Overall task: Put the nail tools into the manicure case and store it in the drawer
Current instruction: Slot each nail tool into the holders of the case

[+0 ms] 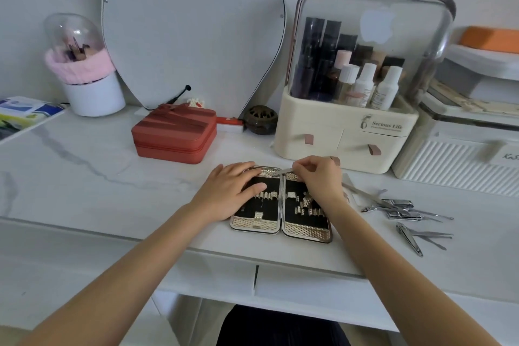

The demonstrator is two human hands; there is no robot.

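The right hand [318, 177] is pinching a thin metal tool [282, 171] between its fingertips and holding it over the top of the open case [280, 199], its tip pointing left across the hinge. The left hand [233, 191] is lying flat, fingers straight, pressing down the case's left half to steady it. The case is lying open like a book near the front edge of the surface [98, 177], roughly at its middle, with black lining and rows of gold loops showing.

As far as I can see those loops are holding nothing yet, so I judge the job is barely beginning: this looks like the first tool going in. The rest of the tools [404, 209], clippers, nippers and slim picks, are lying in a loose heap to the right of the case, with more clippers [410, 239] nearer the front edge. All of them are waiting to be seated, then the case needs closing and stowing. Drawer fronts [309, 284] are showing closed just under the front edge.

Further back, a red zip box [174, 135] is sitting left of centre, a cream organiser [345, 132] full of bottles is standing behind the right hand, and a mirror [191, 28] is leaning on the wall. A domed brush holder [87, 70] is standing at the back left corner.
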